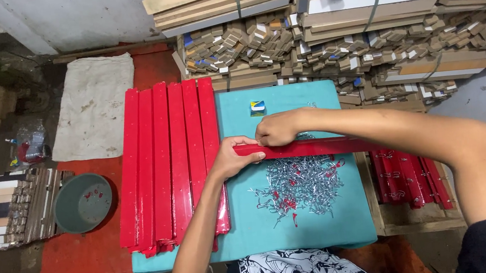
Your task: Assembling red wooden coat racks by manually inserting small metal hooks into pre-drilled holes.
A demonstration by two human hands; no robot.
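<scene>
My left hand grips the left end of a long red strip that lies crosswise over a teal table. My right hand presses its fingertips on the same strip, just right of the left hand. Below the strip lies a heap of small silver metal hooks with a few red bits among them. To the left, several red strips lie side by side lengthwise on the table's left part.
A small blue and white box sits at the table's far edge. A grey-green basin stands on the red floor mat at left. More red strips lie in a wooden crate at right. Stacked wooden mouldings fill the back.
</scene>
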